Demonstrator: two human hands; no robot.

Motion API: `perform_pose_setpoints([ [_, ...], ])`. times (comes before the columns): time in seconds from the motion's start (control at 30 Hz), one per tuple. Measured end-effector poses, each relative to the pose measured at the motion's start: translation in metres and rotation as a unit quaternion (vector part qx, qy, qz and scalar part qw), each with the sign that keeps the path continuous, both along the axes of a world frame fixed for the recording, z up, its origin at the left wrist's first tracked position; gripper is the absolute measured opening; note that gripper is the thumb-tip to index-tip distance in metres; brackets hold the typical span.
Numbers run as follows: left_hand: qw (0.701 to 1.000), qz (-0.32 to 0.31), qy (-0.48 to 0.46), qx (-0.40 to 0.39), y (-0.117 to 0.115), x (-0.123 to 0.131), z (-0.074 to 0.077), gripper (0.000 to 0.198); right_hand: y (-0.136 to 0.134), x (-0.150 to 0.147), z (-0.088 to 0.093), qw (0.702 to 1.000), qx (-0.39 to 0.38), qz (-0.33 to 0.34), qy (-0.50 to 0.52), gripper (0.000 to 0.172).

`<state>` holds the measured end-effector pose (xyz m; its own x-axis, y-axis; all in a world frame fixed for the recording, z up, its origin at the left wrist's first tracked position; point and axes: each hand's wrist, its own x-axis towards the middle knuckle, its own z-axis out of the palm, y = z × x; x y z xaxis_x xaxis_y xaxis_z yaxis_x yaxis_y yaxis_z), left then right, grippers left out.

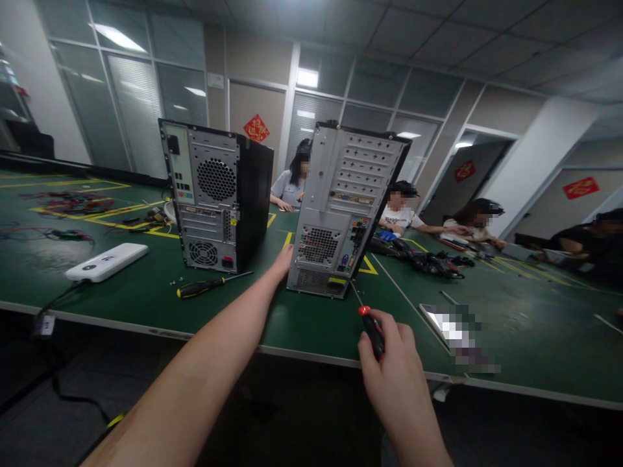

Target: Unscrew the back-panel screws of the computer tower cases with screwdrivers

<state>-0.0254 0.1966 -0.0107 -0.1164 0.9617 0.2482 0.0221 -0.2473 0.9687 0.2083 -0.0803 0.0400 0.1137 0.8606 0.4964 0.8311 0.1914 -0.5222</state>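
Head view. The right hand (pixel 396 357) is closed around the handle of a red-and-black screwdriver (pixel 374 334). The thumb lies along the near side of the handle; the index finger is bent over the opposite side. The remaining fingers are curled in beside it, and their tips are not fully visible. The shaft points up and away from the hand, with its tip at the lower right corner of the rear panel of the first computer tower (pixel 324 194). Whether the tip is seated in a screw cannot be determined.

The left hand (pixel 286 263) is placed at the left side of the same tower, near its lower half. The finger ends are hidden behind the casing; their spread and exact grip cannot be determined.

The first computer tower stands upright on the green table (pixel 311 324), near the front edge, rear panel facing the camera. A second computer tower (pixel 209 185) stands upright to its left, apart from it. A yellow-and-black screwdriver (pixel 202 287) lies in front of the second tower, with small screws (pixel 172 283) just beside its handle. Farther left lies a white device (pixel 108 263) with a cable attached. Dark cables (pixel 431 263) are heaped to the right of the first tower.
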Motion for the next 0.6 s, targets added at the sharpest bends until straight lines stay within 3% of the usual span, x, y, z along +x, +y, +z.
perform_pose_setpoints([
  [0.3, 1.0, 0.003, 0.0, -0.026, -0.013, 0.0, 0.008, 0.042, -0.002, 0.0, 0.003, 1.0, -0.003, -0.013, -0.012, 0.033],
  [0.6, 1.0, -0.002, -0.003, 0.014, -0.004, 0.001, 0.001, 0.034, -0.002, -0.002, 0.004, 0.999, -0.015, -0.018, -0.032, 0.035],
])
